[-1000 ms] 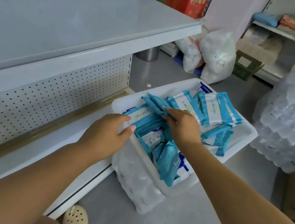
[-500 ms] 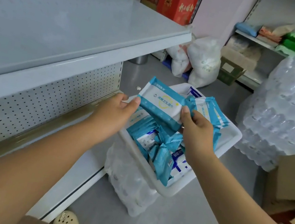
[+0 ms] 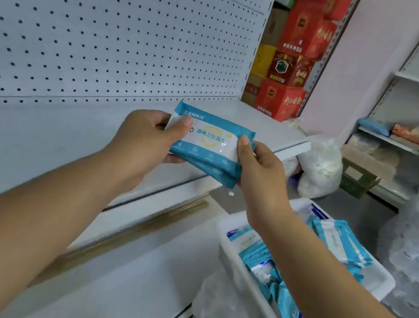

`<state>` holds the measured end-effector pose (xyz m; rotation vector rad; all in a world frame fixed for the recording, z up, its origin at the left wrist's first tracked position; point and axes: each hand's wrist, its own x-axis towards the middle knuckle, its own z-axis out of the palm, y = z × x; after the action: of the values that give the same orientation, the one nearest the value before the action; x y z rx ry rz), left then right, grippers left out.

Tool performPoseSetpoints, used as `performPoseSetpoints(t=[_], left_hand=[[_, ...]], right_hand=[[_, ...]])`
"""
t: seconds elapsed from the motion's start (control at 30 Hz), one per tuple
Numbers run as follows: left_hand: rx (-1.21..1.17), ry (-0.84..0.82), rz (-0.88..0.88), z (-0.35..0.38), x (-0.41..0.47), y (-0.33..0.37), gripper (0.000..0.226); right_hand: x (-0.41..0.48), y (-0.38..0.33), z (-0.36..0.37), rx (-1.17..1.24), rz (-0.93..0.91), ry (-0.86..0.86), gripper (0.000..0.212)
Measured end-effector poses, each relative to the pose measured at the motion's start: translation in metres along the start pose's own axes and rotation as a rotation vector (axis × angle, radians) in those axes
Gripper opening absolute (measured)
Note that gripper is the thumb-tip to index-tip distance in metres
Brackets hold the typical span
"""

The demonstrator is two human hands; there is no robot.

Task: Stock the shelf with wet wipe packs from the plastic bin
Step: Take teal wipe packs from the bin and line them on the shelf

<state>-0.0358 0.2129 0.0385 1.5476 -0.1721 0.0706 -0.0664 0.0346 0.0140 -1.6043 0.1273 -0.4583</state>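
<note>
Both hands grasp a small stack of packs (image 3: 211,142) just above centre: left hand (image 3: 145,137) pinching its left end, right hand (image 3: 258,172) its right, thumbs on top. It hovers over the shelf (image 3: 66,146), whose board at 9 o'clock shows no packs. At 4 o'clock the bin (image 3: 232,248) holds many, so stocking looks barely begun. The top pack reads "酒精卫生湿巾" and "10"; smaller print is blurred.

Since 1 s ago, the left hand (image 3: 145,139) and right hand (image 3: 259,167) have lifted wet wipe packs (image 3: 211,142) from the plastic bin (image 3: 385,284) (both hands gripping) up over the shelf (image 3: 38,147).
</note>
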Motion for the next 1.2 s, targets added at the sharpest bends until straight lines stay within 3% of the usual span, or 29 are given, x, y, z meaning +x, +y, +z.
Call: performPoseSetpoints(t=[0.23, 0.43, 0.6, 0.73, 0.9, 1.0, 1.1, 1.2], left_hand=[[0.095, 0.332, 0.146, -0.139, -0.014, 0.025, 0.013], [0.06, 0.571, 0.155, -0.248, -0.043, 0.025, 0.01], [-0.002, 0.695, 0.125, -0.314, -0.061, 0.016, 0.033], [-0.034, 0.722, 0.114, -0.338, -0.07, -0.007, 0.024], [-0.053, 0.641, 0.081, -0.347, -0.069, -0.019, 0.023], [-0.107, 0.639, 0.078, -0.347, -0.067, -0.02, 0.016], [-0.151, 0.637, 0.085, -0.347, -0.064, -0.023, 0.017], [-0.169, 0.636, 0.101, -0.348, -0.061, -0.025, 0.014]], right_hand=[[-0.011, -0.031, 0.147, 0.138, -0.029, -0.322, 0.021], [-0.043, -0.049, 0.269, 0.203, -0.049, -0.469, 0.013], [-0.07, -0.049, 0.34, 0.226, -0.078, -0.547, 0.014], [-0.08, -0.037, 0.367, 0.202, -0.107, -0.567, 0.013], [-0.077, -0.021, 0.371, 0.112, -0.221, -0.481, 0.006], [-0.075, -0.022, 0.366, 0.131, -0.181, -0.541, 0.015], [-0.079, -0.015, 0.364, 0.115, -0.122, -0.651, 0.038], [-0.078, -0.012, 0.366, 0.128, -0.117, -0.649, 0.042]])
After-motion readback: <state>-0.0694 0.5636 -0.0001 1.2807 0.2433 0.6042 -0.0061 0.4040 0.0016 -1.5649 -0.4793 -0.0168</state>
